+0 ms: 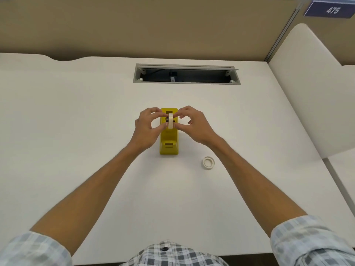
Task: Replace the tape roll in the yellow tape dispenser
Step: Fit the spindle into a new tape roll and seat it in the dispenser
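The dispenser (169, 140) stands on the desk (76, 112) at its middle, lengthwise away from the person. A tape roll (170, 121) stands on edge over the dispenser's far half, the left hand (148, 127) pinching it from the left and the right hand (194, 123) from the right. A second roll (208, 162) lies flat on the desk, near the dispenser's near end, to its right. Behind the dispenser, well apart, a cable slot (186, 74) is set into the desk. A partition (134, 25) runs behind the desk, and a side panel (311, 89) stands at its right edge.

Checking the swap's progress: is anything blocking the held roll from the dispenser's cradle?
Nothing visible does: both hands, left and right, pinch the upright cream tape roll directly over the yellow plastic tape dispenser.
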Available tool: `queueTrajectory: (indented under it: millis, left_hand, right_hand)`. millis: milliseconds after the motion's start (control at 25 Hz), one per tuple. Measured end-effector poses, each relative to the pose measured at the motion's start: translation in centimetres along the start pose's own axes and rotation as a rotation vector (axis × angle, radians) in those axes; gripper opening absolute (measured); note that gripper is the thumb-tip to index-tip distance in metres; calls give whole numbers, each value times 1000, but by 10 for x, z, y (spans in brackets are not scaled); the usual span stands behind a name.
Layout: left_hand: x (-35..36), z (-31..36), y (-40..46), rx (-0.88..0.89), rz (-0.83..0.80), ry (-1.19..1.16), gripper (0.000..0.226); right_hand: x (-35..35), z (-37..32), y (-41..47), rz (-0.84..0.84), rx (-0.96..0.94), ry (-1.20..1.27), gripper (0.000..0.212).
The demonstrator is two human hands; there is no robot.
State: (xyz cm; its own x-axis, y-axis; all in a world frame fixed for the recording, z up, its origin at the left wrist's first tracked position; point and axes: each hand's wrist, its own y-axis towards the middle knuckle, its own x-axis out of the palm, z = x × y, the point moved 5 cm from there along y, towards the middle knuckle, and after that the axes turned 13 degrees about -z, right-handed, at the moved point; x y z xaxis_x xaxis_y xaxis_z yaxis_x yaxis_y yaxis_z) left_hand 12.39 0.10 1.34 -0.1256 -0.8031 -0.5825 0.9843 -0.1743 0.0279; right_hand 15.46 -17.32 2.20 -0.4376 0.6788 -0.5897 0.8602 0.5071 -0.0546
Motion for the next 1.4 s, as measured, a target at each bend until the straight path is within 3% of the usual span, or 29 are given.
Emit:
queueTrajectory:
  millis: [440, 1000, 1400]
  left_hand:
    - [8, -11, 18, 2, 35, 145, 24]
    - [8, -15, 23, -34, 42, 202, 24]
    - [6, -20, 11, -38, 56, 99, 31]
  right_hand:
    - [1, 7, 24, -33, 40, -155, 29]
    - [4, 8, 24, -28, 60, -171, 29]
    - [4, 9, 8, 36, 66, -138, 23]
